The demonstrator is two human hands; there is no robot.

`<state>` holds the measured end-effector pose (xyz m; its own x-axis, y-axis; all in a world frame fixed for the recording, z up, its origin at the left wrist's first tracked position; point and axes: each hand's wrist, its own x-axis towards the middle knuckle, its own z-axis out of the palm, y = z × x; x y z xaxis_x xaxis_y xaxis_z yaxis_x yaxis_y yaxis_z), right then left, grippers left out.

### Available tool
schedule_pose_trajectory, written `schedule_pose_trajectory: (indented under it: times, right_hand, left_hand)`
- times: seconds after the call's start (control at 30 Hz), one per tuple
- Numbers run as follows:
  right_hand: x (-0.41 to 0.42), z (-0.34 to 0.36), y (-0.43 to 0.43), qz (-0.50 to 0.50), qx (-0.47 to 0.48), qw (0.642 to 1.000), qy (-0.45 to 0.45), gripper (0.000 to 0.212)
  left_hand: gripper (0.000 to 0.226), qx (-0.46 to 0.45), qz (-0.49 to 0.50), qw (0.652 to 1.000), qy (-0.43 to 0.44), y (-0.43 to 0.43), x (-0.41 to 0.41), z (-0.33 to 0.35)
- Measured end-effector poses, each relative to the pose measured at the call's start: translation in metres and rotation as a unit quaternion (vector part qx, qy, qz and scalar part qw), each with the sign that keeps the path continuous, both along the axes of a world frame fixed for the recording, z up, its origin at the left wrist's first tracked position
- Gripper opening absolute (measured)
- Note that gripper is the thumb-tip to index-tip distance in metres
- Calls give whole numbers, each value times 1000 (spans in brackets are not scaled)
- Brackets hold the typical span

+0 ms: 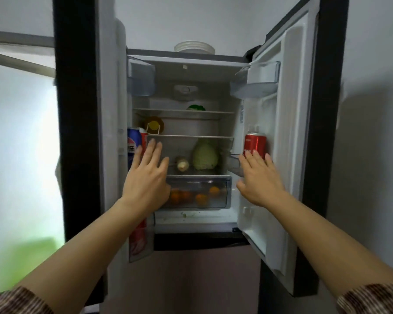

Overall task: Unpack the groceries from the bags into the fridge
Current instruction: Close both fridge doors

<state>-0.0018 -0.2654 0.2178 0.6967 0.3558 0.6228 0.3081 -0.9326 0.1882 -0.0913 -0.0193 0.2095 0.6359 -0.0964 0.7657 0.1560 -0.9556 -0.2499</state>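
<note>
Fridge: the fridge point(191, 125) stands in the middle with both upper doors swung wide, the left door point(109, 132) and the right door point(288, 132).
Left hand: the left hand point(145, 180) is raised at the inner edge of the left door, palm turned away, fingers straight and a little spread. It holds nothing; whether it touches the door I cannot tell.
Right hand: the right hand point(261, 180) is raised before the right door, fingers straight, holding nothing. The fingertips lie over the lower part of a red can point(254, 143); contact I cannot tell.
Groceries on the shelves: a cabbage point(205, 155) stands on the lowest shelf, with a pale vegetable point(182, 165) just to its left. A container with a yellow lid point(153, 125) is on the middle shelf at the left, and a green item point(196, 107) is far back on the top shelf.
Drawer: the clear drawer point(222, 184) under the shelves holds oranges point(201, 198).
Door bins: the red can stands in the right door bin, and a blue can point(132, 141) stands in the left door.
On top: stacked white bowls point(194, 46) sit on the fridge.
</note>
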Motion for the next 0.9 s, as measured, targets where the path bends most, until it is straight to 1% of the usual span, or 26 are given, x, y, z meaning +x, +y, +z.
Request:
schedule_pose_trajectory:
  times: [0.03,0.07,0.1,0.13,0.2,0.27,0.3,0.33,0.4,0.43,0.47,0.5,0.6,0.7,0.8,0.9]
  right_hand:
    - [-1,-1,-6,-5,-7,1000,-16,69]
    - [-1,-2,-13,-9,-20,999,-38,68]
    - [-1,-2,-20,-9,-33,997,-70,67]
    - [-1,-1,-27,-6,-44,993,-106,67]
    - [-1,3,-38,-6,-52,986,-161,69]
    - [0,9,-47,-13,-31,982,-188,75]
    - [0,12,-50,-22,-8,981,-190,80]
    - [-2,14,-53,-36,28,982,-183,85]
    - [-2,15,-56,-65,127,981,-135,93]
    - [-1,15,-57,-70,180,976,-100,95]
    - [-1,14,-57,-68,221,971,-66,97]
    - [1,12,-58,-66,239,968,-44,98]
    - [4,6,-58,-66,226,971,-40,102]
    - [4,6,-58,-65,215,973,-55,102]
    - [3,6,-60,-69,184,978,-74,101]
    - [1,7,-61,-62,179,977,-93,99]
  left_hand:
    - [67,39,-19,998,-50,0,-2,-3]
    - [71,57,-39,992,-103,0,-4,-5]
    - [76,51,-58,985,-152,2,-5,-7]
    - [82,21,-64,980,-187,6,-6,-9]
    - [98,-85,-38,974,-208,12,-5,-12]
    - [113,-201,-4,964,-174,19,4,-19]
    - [116,-241,3,960,-143,21,11,-25]
    - [116,-258,7,960,-110,22,18,-32]
    - [113,-237,7,970,-59,21,34,-46]
    - [110,-224,-1,973,-46,20,41,-51]
    - [108,-217,-11,975,-39,18,47,-54]
    - [108,-211,-19,977,-35,16,53,-56]
    - [109,-188,-20,982,-21,9,72,-57]
    - [98,-181,-42,983,9,1,94,-57]
    - [86,-186,-36,978,88,-2,116,-60]
    - [86,-203,-15,956,210,4,136,-64]
